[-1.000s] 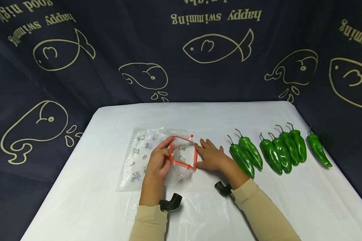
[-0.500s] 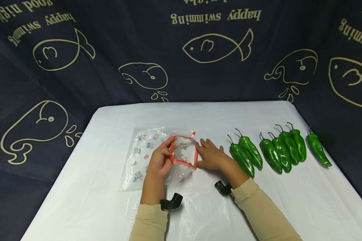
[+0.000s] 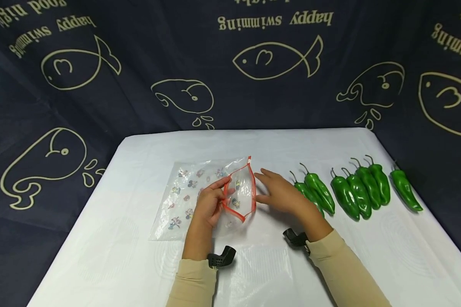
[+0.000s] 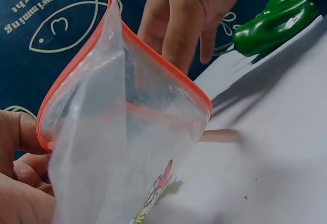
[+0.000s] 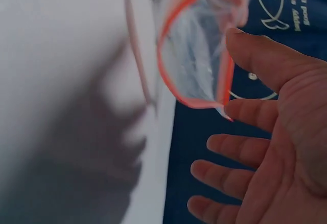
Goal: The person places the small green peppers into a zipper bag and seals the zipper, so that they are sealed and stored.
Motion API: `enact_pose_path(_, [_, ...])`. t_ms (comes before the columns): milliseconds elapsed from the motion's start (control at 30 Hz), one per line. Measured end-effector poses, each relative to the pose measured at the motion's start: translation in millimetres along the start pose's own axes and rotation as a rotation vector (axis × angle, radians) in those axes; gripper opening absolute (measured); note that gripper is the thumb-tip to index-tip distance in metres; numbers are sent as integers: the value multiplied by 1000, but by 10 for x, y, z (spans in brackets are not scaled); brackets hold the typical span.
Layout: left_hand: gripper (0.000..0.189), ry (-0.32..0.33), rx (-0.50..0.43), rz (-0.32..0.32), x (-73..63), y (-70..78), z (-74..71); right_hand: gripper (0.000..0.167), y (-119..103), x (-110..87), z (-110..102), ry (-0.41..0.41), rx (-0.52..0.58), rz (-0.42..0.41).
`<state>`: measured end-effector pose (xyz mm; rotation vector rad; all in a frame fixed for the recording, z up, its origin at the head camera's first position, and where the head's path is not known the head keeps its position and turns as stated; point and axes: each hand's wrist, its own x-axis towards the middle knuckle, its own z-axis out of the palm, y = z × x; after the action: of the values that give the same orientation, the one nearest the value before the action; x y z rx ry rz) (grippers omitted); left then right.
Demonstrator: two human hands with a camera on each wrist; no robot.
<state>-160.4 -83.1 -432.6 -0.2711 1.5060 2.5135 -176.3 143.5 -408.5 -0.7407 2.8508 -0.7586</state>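
Observation:
A clear zip bag [image 3: 192, 200] with small cartoon prints and a red-edged mouth lies on the table. My left hand [image 3: 209, 204] pinches the near-left side of its mouth, thumb and fingers on the red rim. The mouth gapes toward the right, as the left wrist view shows with the red zip strip [image 4: 168, 73]. My right hand [image 3: 280, 192] is just right of the mouth, fingers spread and relaxed. In the right wrist view its thumb [image 5: 255, 52] and index fingertip are right at the red rim [image 5: 204, 104], with nothing gripped.
Several green peppers [image 3: 345, 198] lie in a row to the right, stems pointing away. The nearest pair [image 3: 319, 194] sits just beyond my right wrist, and one pepper [image 3: 405, 192] lies apart at the far right. A dark fish-print cloth [image 3: 276, 102] hangs behind the white table [image 3: 111, 247].
My right hand has drawn back a little to the right from the red rim. The bag's mouth has shifted right, and its shape has become taller and more pointed.

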Motion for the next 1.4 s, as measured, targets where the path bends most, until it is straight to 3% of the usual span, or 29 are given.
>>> enact_pose_path(333, [64,16,11,-4,15,-2,-1,72,207,-211,-245,79,-43,-7])
enact_pose_path(800, [65,-15,-63,-6,10,-29,-21,74,520,-557,-518,4,-14,112])
enact_pose_path(1400, [61,-11,-101,-9,2,-9,-22,72,725,-723,-499,-28,-69,114])
